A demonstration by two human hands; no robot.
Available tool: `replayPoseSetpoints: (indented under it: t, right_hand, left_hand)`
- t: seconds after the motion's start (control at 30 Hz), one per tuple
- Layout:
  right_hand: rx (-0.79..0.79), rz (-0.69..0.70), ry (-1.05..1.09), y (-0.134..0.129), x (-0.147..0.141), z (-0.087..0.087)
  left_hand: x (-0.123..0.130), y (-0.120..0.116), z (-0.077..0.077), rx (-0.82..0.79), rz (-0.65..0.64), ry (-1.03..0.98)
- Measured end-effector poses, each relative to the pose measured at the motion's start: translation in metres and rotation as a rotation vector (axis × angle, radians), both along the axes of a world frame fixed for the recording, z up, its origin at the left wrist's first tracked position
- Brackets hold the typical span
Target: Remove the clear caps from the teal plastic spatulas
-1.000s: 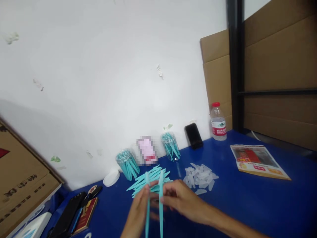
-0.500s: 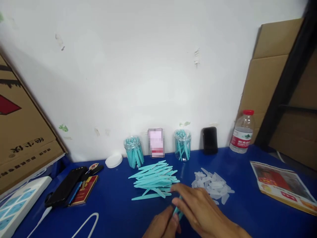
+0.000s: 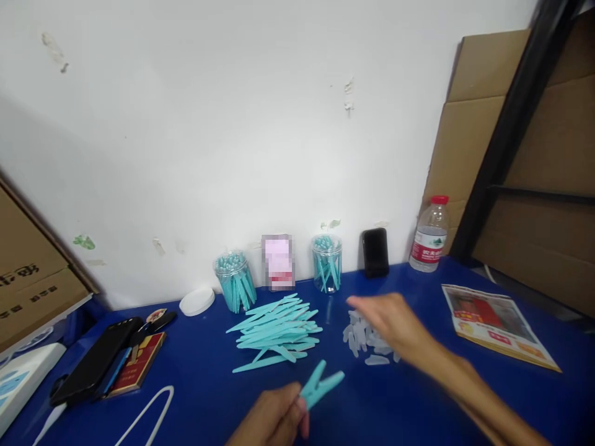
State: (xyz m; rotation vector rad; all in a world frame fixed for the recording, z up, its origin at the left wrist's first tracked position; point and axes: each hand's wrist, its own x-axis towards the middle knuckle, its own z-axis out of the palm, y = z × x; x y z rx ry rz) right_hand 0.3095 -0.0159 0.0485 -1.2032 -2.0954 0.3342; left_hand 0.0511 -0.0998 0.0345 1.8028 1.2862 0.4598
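Note:
My left hand (image 3: 283,409), at the bottom centre, is closed on slim turquoise plastic sticks (image 3: 320,385) shaped like eyebrow razors. Their free ends fan out in a V toward the upper right. My right hand (image 3: 390,319) is over a pile of frosted, translucent cap-like pieces (image 3: 360,331) and covers part of it. Its visible fingers are stretched out to the left, and nothing shows in them. Beyond my left hand lies a loose heap of the same turquoise sticks (image 3: 276,328) on the blue tabletop (image 3: 204,371).
Along the wall stand two clear jars of turquoise sticks, the left jar (image 3: 235,282) and the right jar (image 3: 327,263). Between them leans a pixelated phone (image 3: 277,263). A white lid (image 3: 197,301), black device (image 3: 375,253), water bottle (image 3: 428,235), newspaper (image 3: 499,325) and black pouch (image 3: 95,359) lie around.
My hands, close together before at the turquoise sticks, are now apart. The right has moved up and right to the translucent pieces; the left keeps the sticks. The view has shifted.

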Motion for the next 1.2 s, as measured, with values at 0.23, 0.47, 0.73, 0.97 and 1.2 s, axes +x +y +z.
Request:
replayPoseSetpoints:
  t: [0.23, 0.47, 0.73, 0.97, 1.2]
  right_hand:
    - [-0.142, -0.26, -0.253, 0.031, 0.053, -0.001]
    - [-0.139, -0.281, -0.402, 0.021, 0.038, -0.005]
    - [-0.117, -0.356, 0.149, 0.047, 0.02, -0.019]
    - [-0.198, -0.409, 0.419, 0.099, -0.043, -0.012]
    - [-0.197, -0.554, 0.366, 0.092, -0.068, 0.0]
  left_hand:
    - [-0.045, 0.052, 0.008, 0.477, 0.287, 0.267]
    - [-0.038, 0.083, 0.009, 0.695, 0.115, 0.508]
    - [-0.055, 0.063, -0.016, 0.79, -0.055, 0.479]
    - [-0.037, 0.068, -0.028, 0.985, 0.047, 0.369]
    - [-0.043, 0.046, -0.02, 0.828, 0.272, 0.04]
